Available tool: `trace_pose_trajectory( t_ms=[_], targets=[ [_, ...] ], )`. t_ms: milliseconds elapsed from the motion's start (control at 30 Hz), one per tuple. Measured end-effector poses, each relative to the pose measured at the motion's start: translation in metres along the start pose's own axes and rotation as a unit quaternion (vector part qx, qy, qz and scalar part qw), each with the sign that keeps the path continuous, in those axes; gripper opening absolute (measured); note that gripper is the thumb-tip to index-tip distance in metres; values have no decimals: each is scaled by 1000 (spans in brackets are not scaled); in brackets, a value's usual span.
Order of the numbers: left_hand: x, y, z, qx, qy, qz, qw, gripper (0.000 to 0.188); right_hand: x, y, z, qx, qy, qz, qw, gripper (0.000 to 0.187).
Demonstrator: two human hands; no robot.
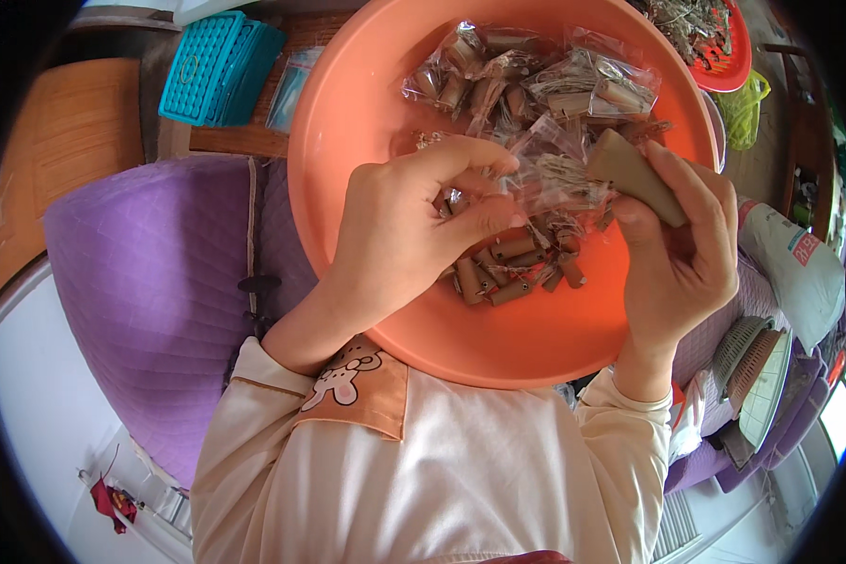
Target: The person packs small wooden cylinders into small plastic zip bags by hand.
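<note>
Pinched between left hand fingers: small clear crinkly plastic bag | brown cardboard tube clasped by right hand | both held over round orange plastic basin | bag judged light, limp, slippery; best gripped at mouth edge.

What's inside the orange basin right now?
The basin holds filled clear bags at its far side and loose brown tubes near the middle. The left hand and right hand work a bag above it, hiding whatever lies beneath.
</note>
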State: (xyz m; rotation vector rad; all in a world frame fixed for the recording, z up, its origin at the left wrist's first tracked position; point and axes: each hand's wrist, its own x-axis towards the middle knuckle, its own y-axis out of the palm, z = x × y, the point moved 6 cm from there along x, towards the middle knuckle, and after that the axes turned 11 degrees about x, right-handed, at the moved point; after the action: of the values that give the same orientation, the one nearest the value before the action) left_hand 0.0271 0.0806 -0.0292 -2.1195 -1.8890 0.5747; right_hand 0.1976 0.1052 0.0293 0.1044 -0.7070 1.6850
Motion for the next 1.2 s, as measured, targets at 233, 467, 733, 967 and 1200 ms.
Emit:
trace_pose_trajectory(
  t_ms=[233,467,733,967,1200],
  targets=[
    [1,0,0,-19,3,7,1000,25,0,-5,-8,-13,77,-34,996,32],
    [0,3,-5,-38,20,-4,999,25,-1,4,-18,68,174,16,982,30],
    [0,9,-7,-50,33,29,998,36,-3,18,-23,274,282,19,919,18],
    [1,6,-7,-103,19,-5,994,43,-2,21,-22,259,310,54,913,17],
    [1,9,-12,-45,46,43,997,41,-9,25,-31,226,327,89,913,18]
  ],
)
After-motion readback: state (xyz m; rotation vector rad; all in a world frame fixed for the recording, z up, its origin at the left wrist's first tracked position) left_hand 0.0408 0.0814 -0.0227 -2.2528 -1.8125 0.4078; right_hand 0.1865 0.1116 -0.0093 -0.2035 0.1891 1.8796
